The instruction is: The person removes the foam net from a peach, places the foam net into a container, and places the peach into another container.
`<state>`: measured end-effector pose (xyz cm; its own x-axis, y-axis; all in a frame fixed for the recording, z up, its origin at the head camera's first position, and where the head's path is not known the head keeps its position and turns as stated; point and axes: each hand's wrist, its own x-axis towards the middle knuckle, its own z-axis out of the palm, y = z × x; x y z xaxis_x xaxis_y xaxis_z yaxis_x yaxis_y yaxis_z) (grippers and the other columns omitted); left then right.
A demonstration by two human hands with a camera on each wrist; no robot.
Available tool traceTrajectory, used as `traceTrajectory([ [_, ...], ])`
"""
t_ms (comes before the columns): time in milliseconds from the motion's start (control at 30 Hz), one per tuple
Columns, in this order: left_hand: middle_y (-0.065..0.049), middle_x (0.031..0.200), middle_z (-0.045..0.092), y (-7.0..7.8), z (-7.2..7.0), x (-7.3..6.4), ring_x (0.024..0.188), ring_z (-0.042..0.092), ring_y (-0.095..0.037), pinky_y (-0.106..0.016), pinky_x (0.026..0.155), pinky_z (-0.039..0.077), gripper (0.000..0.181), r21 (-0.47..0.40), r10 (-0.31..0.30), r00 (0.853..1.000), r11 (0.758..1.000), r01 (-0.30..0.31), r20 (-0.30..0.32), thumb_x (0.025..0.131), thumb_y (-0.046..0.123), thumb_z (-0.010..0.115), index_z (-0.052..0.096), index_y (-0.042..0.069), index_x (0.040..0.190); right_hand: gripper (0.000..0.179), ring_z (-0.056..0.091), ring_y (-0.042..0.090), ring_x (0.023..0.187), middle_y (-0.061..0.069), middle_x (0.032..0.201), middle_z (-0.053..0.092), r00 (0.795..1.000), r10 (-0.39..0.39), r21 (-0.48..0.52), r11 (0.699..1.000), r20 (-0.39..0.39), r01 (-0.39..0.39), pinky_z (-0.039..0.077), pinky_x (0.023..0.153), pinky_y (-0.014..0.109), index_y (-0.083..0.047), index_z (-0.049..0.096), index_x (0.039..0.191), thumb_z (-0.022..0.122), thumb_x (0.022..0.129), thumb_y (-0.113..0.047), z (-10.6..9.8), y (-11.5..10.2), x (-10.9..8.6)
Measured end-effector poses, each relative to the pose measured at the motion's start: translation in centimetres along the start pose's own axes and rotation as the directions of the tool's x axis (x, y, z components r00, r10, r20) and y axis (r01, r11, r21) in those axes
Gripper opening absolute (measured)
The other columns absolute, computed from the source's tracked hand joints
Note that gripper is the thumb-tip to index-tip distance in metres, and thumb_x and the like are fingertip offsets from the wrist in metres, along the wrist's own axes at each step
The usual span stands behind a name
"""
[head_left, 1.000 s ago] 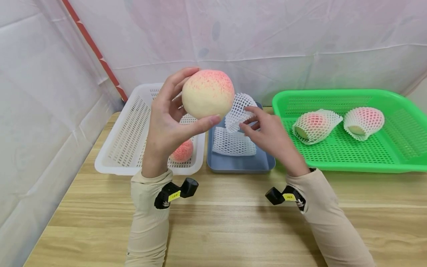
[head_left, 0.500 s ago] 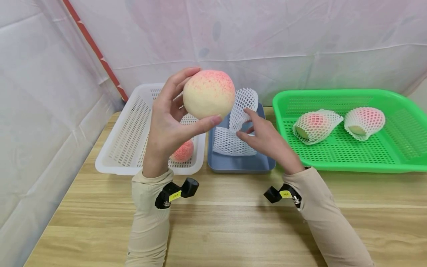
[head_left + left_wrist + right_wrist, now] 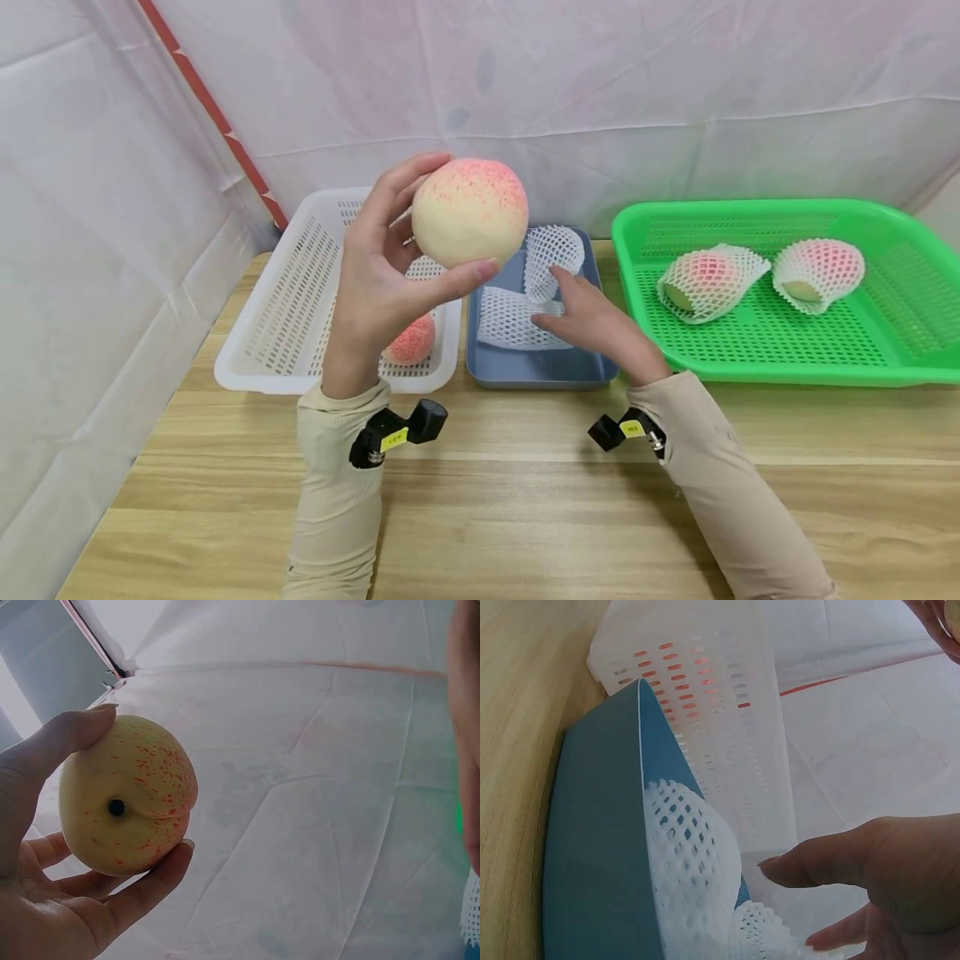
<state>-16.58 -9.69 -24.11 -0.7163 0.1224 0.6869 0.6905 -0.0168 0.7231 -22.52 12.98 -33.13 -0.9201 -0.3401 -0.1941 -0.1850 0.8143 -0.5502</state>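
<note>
My left hand (image 3: 375, 275) grips a pink-and-cream peach (image 3: 469, 213) between thumb and fingers, raised above the containers. In the left wrist view a small dark hole shows on the peach (image 3: 127, 795). Over the blue-grey tray (image 3: 540, 380) my right hand (image 3: 596, 321) has its thumb and fingers spread apart. Its fingertips are right at a white foam net sleeve (image 3: 553, 254) at the back of the tray. Another foam net sleeve (image 3: 513, 321) lies flat in front, partly under the thumb in this view. The right wrist view shows the thumb (image 3: 810, 862) apart from the sleeves.
A white perforated basket (image 3: 262, 367) on the left holds another peach (image 3: 411, 340), partly behind my left arm. On the right, a green basket (image 3: 780, 371) has two net-wrapped peaches, one (image 3: 705, 283) beside the other (image 3: 817, 275). Behind everything hangs a pale cloth (image 3: 600, 100).
My right hand has moved slightly left and down, and the back foam net sleeve has tipped upright, then dropped lower into the tray, with the fingers spreading off it. The left hand holds the peach nearly still.
</note>
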Motion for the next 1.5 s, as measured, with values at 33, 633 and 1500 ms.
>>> traceTrajectory([
  [33,-0.006,0.128,0.057,0.0,0.0,0.0,0.106,0.061,-0.027,-0.041,0.084,0.056,0.076,0.001,-0.001,1.000,1.000,0.001,0.001,0.065,-0.003,0.082,0.051,0.001,0.134,0.083,0.017,0.044,0.142,0.027,0.156,0.015,1.000,0.014,-0.016,1.000,0.014,-0.014,0.019,0.114,0.056,0.005,0.007,0.152,0.056,0.096,-0.033,0.0,0.0,0.0],
  [633,-0.006,0.127,0.057,0.1,0.0,-0.1,0.105,0.061,-0.026,-0.040,0.083,0.056,0.076,0.013,-0.027,1.000,1.000,0.027,-0.004,0.065,-0.004,0.083,0.052,0.004,0.134,0.055,0.057,0.039,0.109,0.025,0.121,0.059,0.995,0.079,-0.219,0.974,0.054,-0.065,0.049,0.085,0.053,0.007,0.056,0.123,0.053,0.095,-0.040,0.3,0.2,-0.4],
  [1500,-0.004,0.127,0.058,-0.1,-0.1,-0.1,0.106,0.061,-0.024,-0.038,0.088,0.055,0.076,0.053,-0.037,0.999,0.998,0.037,0.002,0.065,-0.002,0.084,0.052,0.004,0.134,0.060,0.065,0.034,0.094,0.021,0.105,0.068,0.990,0.012,-0.191,0.981,-0.144,-0.040,0.053,0.075,0.051,0.000,0.043,0.141,0.056,0.095,-0.036,-1.1,-1.1,-1.8],
])
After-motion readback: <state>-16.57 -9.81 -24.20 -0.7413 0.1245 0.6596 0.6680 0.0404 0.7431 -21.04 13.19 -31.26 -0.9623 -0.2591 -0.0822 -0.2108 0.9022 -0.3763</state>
